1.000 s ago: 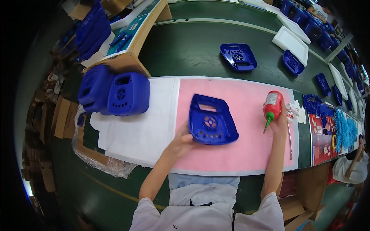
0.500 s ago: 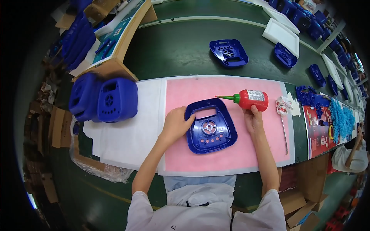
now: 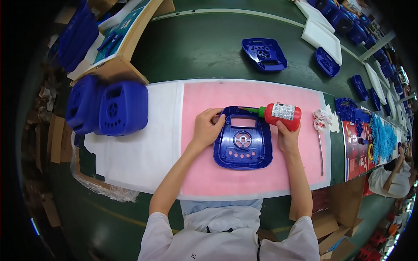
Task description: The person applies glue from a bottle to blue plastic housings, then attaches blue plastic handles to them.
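My left hand (image 3: 207, 129) is closed on the upper left rim of a blue plastic housing (image 3: 260, 148). This shallow shell has a slot, a round vent and a row of small holes, and its hollow inside faces up. In my right hand (image 3: 288, 139) is a red squeeze bottle (image 3: 271, 115) with a white label, tipped on its side. Its long green nozzle (image 3: 260, 112) points left, and the thin tip is over the housing's upper edge. Whether the tip touches the plastic, I cannot tell.
Under the housing lies a pink mat (image 3: 202, 174) on white sheeting. Two rounded blue housings (image 3: 124, 108) stand at left. A cloth-topped rod (image 3: 321, 150) lies at right. More blue shells (image 3: 264, 54) sit on the green surface beyond; blue-green strands (image 3: 383, 137) are at far right.
The housing has turned slightly and sits straighter. The bottle's nozzle has come left, over the housing's upper rim. My left hand has shifted up along the housing's edge.
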The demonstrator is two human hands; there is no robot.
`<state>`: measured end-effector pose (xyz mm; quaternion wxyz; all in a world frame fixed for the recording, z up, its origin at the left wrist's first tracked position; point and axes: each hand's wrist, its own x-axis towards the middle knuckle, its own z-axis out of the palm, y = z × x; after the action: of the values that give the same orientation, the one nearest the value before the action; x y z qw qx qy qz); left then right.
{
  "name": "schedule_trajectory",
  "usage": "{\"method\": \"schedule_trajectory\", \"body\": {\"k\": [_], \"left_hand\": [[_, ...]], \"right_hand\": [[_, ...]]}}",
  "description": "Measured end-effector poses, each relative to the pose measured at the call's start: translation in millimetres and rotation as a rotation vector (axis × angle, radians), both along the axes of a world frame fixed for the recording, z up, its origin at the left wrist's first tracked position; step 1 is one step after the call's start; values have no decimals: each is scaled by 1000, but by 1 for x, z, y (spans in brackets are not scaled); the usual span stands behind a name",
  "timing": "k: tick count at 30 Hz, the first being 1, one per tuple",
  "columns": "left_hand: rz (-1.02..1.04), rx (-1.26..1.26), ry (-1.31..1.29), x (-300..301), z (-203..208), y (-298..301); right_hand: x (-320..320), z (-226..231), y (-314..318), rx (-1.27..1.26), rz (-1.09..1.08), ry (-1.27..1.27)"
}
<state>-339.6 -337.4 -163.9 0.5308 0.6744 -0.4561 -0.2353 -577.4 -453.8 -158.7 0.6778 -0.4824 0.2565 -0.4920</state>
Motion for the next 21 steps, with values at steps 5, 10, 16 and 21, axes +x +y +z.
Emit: {"method": "schedule_trajectory", "body": {"k": [5, 10, 16, 21], "left_hand": [[0, 11, 15, 2, 0, 2], [-5, -1, -17, 4, -3, 1], [-3, 5, 2, 4, -4, 0], [-4, 7, -16, 4, -3, 1]], "right_hand": [[1, 2, 1, 27, 2, -23], [1, 3, 2, 20, 14, 8], [-1, -1, 0, -23, 7, 47], [1, 2, 1, -24, -8, 47]]}}
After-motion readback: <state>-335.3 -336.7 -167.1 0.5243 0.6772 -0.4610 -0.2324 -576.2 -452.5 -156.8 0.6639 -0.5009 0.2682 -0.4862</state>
